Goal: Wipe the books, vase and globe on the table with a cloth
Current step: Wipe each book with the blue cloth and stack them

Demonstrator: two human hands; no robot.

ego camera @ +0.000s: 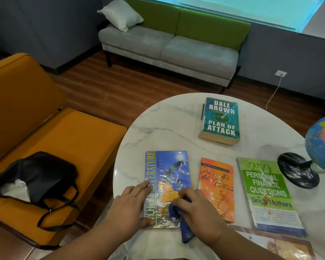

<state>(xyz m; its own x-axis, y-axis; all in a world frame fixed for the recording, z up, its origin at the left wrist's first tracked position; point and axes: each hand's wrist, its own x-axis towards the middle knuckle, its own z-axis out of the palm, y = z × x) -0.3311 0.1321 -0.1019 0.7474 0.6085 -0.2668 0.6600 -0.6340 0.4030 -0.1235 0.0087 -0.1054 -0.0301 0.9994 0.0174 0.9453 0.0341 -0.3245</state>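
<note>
A blue literature book (169, 169) lies flat at the near left of the round marble table (167, 124). My left hand (129, 205) rests on its spine edge with the fingers laid flat. My right hand (197, 209) holds a bunched blue cloth (184, 229) against the lower part of that cover. To the right lie an orange Shakespeare book (217, 186) and a green finance book (266, 194). A teal Dale Brown book (221, 119) tops a small stack further back. The globe (321, 145) on its black base (296, 170) stands at the right edge. No vase is in view.
An orange sofa (45, 132) with a black bag (39, 175) stands left of the table. A grey and green sofa (173, 47) is at the back wall. Another book or booklet (281, 246) lies at the table's near right edge.
</note>
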